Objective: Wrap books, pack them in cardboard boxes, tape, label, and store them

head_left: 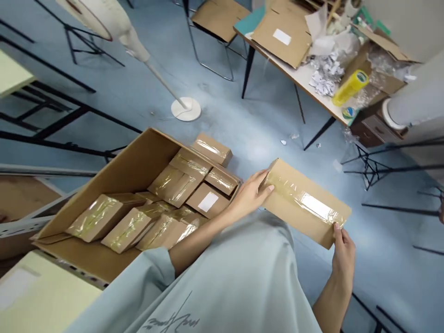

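**A:** What do the hands have?

**B:** I see the left hand clamped on 1 end of a flat taped parcel, thumb on top and fingers wrapped under its edge. The right hand pinches the opposite corner of that same parcel, thumb over the top face. So both hands are closed on it, and it hangs in the air above the blue floor, tilted, with a white label under shiny tape facing up.

**A:** Where does that sit against the big carton?

**B:** I place the parcel just beside the open carton, off its far corner and clear of it. Inside the carton lie many small taped boxes, stacked loosely; 1 shows a white label.

**A:** And farther off?

**B:** Beyond the carton I see a white fan stand on the floor. Well apart from the carton, a table carries flattened cardboard, crumpled paper and a yellow tape roll.
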A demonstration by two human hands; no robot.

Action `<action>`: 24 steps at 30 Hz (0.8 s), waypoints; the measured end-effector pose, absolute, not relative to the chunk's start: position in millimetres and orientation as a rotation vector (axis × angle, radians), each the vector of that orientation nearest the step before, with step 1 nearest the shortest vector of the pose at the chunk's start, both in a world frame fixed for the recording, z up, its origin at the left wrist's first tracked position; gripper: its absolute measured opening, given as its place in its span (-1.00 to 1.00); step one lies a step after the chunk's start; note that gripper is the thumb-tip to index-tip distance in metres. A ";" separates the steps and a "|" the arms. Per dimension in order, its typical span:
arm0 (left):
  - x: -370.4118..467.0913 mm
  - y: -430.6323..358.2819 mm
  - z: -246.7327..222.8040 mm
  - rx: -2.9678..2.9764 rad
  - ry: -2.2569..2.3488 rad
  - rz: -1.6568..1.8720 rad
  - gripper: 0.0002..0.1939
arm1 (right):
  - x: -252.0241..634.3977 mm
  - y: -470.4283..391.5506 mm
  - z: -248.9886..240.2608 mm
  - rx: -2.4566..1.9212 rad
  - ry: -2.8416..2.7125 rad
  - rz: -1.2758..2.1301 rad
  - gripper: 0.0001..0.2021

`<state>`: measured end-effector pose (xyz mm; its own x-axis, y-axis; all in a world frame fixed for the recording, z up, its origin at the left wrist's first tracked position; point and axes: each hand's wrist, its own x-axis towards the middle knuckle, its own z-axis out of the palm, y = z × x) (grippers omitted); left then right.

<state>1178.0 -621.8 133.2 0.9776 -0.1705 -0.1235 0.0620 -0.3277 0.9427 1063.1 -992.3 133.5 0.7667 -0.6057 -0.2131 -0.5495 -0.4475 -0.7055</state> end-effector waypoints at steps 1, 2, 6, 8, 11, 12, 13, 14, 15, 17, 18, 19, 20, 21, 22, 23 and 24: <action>1199.9 -614.1 124.8 1.908 -0.017 -0.194 -0.48 | 1103.7 -988.5 127.7 -2.163 0.798 -0.047 -0.30; 1221.8 -606.1 115.8 1.920 0.055 -0.159 -0.49 | 1146.5 -983.0 122.6 -2.176 0.736 -0.006 -0.30; 1304.5 -577.5 81.5 1.880 0.425 -0.042 -0.49 | 1329.0 -945.8 112.6 -2.239 0.414 0.204 -0.29; 1336.0 -568.3 70.0 1.767 0.643 0.046 -0.47 | 1418.9 -919.8 112.5 -2.279 0.207 0.345 -0.31; 1365.0 -562.2 62.4 1.438 0.936 0.185 -0.43 | 1544.1 -868.4 110.4 -2.331 -0.105 0.535 -0.30; 1371.0 -561.1 61.6 1.318 1.005 0.226 -0.43 | 1582.0 -845.9 108.3 -2.339 -0.219 0.587 -0.29; 1376.0 -559.5 61.1 1.212 1.059 0.265 -0.43 | 1617.2 -820.0 105.5 -2.341 -0.335 0.633 -0.28; 1380.3 -556.6 60.4 1.126 1.102 0.301 -0.43 | 1648.8 -790.7 102.4 -2.339 -0.450 0.672 -0.27; 1384.1 -551.9 59.2 1.060 1.142 0.335 -0.42 | 1676.5 -758.3 99.1 -2.331 -0.560 0.711 -0.27; 1390.6 -535.3 54.5 0.972 1.219 0.396 -0.42 | 1718.8 -686.8 93.0 -2.316 -0.747 0.770 -0.26; 1393.4 -523.2 50.8 0.939 1.252 0.419 -0.41 | 1733.6 -649.3 90.7 -2.317 -0.827 0.787 -0.26; 1395.9 -508.6 46.2 0.908 1.279 0.439 -0.41 | 1744.6 -611.7 88.7 -2.322 -0.903 0.792 -0.26; 1398.3 -491.8 41.0 0.879 1.301 0.460 -0.40 | 1752.6 -574.5 87.1 -2.330 -0.971 0.783 -0.25; 1400.8 -473.4 35.2 0.852 1.317 0.483 -0.39 | 1758.0 -538.2 85.8 -2.336 -1.034 0.766 -0.25; 1403.5 -453.9 29.2 0.829 1.332 0.508 -0.38 | 1761.6 -502.9 84.5 -2.338 -1.094 0.747 -0.26; 1406.6 -433.9 23.0 0.809 1.347 0.533 -0.37 | 1763.9 -468.9 83.1 -2.334 -1.152 0.730 -0.27; 1410.2 -414.1 17.1 0.794 1.361 0.559 -0.37 | 1765.4 -436.2 81.6 -2.327 -1.207 0.715 -0.28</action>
<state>1410.2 -414.1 17.1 0.1472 0.7585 -0.6348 0.0932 0.6283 0.7723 1765.4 -436.2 81.6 0.4907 0.8354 -0.2476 0.6187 -0.5342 -0.5761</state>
